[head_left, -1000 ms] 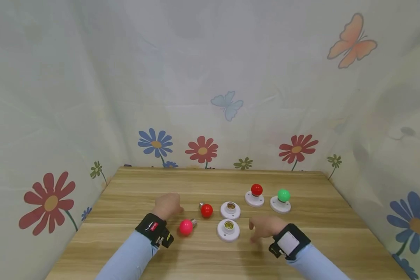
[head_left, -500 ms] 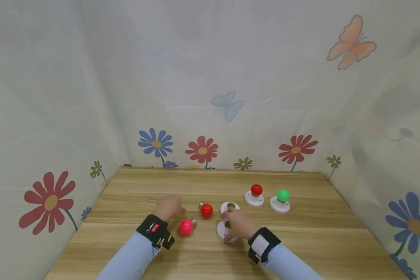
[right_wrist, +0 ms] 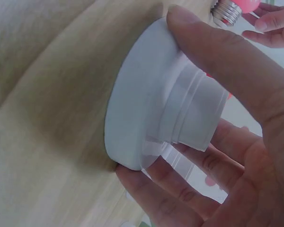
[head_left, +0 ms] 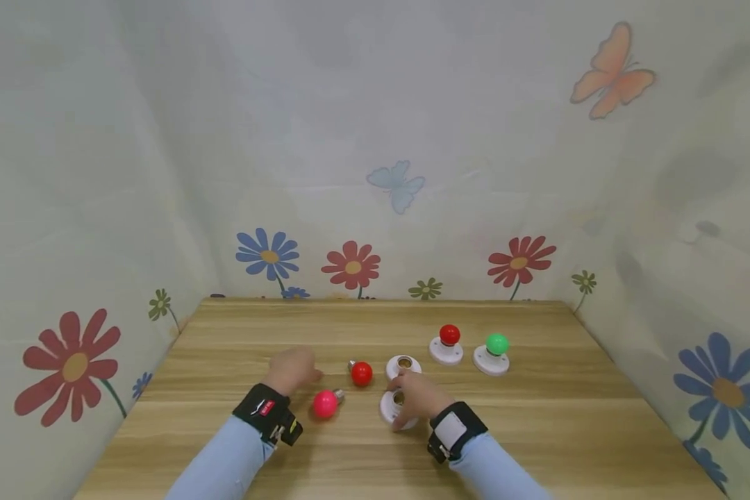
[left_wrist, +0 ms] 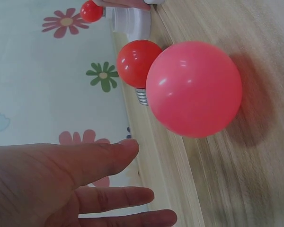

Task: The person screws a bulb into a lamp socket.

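My right hand (head_left: 423, 399) grips the nearer white lamp holder (right_wrist: 137, 104) by its round base, thumb on one edge and fingertips at the opposite edge. The holder stands on the table with its socket facing up. Just behind it is a second white lamp holder (head_left: 394, 367), partly covered by the hand. My left hand (head_left: 290, 370) holds nothing, its fingers loosely extended beside a pink light bulb (left_wrist: 194, 90). That bulb lies on its side, its metal screw base pointing right and away. A red light bulb (head_left: 362, 374) lies between the left hand and the holders.
Farther back on the right, a red bulb (head_left: 449, 334) and a green bulb (head_left: 496, 344) stand upright in their own white holders. The wooden table (head_left: 569, 417) ends at a flower-printed curtain (head_left: 325, 139) at the back and sides.
The right hand has moved left from beside the nearer lamp holder and taken hold of its base. The left hand stays by the pink bulb. The head view has shifted slightly.
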Available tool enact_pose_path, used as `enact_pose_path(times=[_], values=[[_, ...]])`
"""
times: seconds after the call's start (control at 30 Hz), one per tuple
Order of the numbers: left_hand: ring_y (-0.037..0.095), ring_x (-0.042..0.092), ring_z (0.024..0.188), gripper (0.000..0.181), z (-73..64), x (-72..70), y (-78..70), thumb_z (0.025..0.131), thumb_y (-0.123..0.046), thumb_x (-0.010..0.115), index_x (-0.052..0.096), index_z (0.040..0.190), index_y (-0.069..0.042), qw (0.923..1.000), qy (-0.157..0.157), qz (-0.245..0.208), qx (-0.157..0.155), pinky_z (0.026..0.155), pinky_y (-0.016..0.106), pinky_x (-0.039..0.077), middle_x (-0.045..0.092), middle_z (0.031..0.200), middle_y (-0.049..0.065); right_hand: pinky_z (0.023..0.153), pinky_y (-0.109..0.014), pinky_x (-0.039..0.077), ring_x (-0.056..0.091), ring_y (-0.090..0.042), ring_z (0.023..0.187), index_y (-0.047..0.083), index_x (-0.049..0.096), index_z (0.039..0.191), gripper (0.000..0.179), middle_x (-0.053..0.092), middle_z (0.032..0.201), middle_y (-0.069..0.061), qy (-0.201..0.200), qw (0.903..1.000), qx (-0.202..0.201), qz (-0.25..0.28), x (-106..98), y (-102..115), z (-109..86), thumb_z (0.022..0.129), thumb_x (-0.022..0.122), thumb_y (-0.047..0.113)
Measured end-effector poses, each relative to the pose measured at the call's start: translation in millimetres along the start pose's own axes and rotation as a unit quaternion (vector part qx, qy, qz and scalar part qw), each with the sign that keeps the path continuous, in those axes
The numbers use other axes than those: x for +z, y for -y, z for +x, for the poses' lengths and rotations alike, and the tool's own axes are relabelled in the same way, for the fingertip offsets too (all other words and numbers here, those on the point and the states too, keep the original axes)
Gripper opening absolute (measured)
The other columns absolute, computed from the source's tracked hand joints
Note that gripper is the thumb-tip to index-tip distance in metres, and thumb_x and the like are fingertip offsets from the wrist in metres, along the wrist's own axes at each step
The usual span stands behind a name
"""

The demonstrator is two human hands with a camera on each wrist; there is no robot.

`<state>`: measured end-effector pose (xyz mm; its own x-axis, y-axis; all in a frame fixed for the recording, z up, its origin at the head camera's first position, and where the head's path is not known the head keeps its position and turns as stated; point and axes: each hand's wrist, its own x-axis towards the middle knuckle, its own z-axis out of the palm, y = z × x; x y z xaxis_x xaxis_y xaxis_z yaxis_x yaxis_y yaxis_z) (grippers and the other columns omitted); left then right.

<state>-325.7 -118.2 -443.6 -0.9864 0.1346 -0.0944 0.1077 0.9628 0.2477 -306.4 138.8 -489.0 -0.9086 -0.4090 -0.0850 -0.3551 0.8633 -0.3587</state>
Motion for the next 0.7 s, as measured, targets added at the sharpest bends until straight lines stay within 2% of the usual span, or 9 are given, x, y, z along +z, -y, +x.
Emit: enact_pose_path(times=[0.3, 0.7], values=[[0.020, 0.052, 0.064, 0.028, 4.2, 4.9, 5.1, 0.086, -0.031, 0.072, 0.065, 0.078, -0.005, 0.9997, 0.014, 0.014, -0.012, 0.057, 0.035, 0.042, 0.056, 0.068, 0.004, 0.092, -0.047, 0.051, 0.060, -0.026, 0.099, 0.009, 0.070, 0.111, 0.062, 0.060, 0.126, -0.017, 0.002, 0.9992, 0.014, 0.039, 0.9, 4.7, -3.3, 0.056, 0.094, 0.023], [0.021, 0.052, 0.065, 0.028, 8.1, 2.0, -1.4, 0.086, -0.031, 0.072, 0.065, 0.079, -0.005, 0.9995, 0.024, 0.008, -0.019, 0.060, 0.035, 0.041, 0.055, 0.067, 0.004, 0.098, -0.050, 0.047, 0.058, -0.031, 0.111, 0.010, 0.069, 0.112, 0.061, 0.055, 0.134, -0.018, 0.009, 0.9974, 0.031, 0.065, -1.0, -1.1, -3.3, 0.058, 0.093, 0.021]])
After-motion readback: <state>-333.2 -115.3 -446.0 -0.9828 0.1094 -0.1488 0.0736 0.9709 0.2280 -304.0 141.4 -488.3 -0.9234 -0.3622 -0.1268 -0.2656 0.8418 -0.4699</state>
